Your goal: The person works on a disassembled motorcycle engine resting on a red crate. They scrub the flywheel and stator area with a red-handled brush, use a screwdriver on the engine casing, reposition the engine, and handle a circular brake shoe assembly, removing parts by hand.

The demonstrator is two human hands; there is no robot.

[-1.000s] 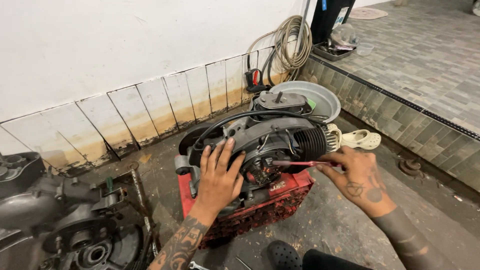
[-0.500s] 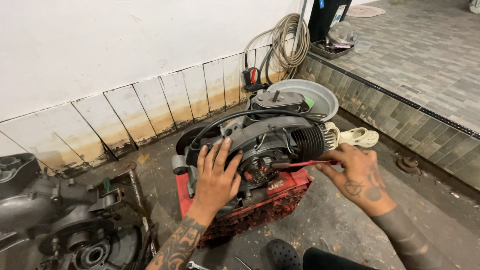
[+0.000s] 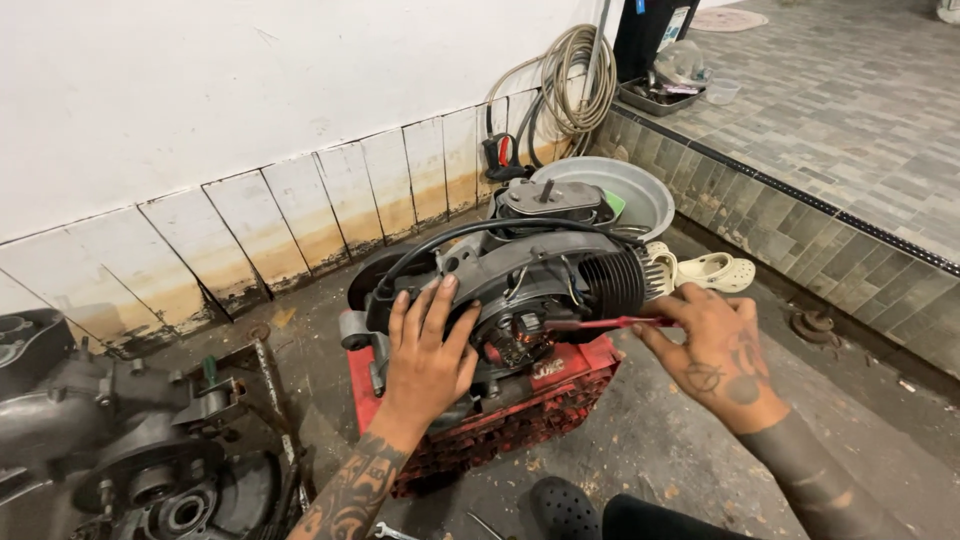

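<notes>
Both hands on it: my left hand (image 3: 428, 352) lies flat, fingers spread, steadying the grey finned engine (image 3: 520, 275) on its red plastic crate (image 3: 520, 405), while my right hand (image 3: 715, 350) pinches the red-handled screwdriver (image 3: 597, 324), best kept level at the coils.

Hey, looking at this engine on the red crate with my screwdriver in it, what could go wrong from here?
The screwdriver tip could slip off the coils and jab the left hand spread right beside them. The engine sits on a plastic crate, so hard prying might rock or tip it.
</notes>
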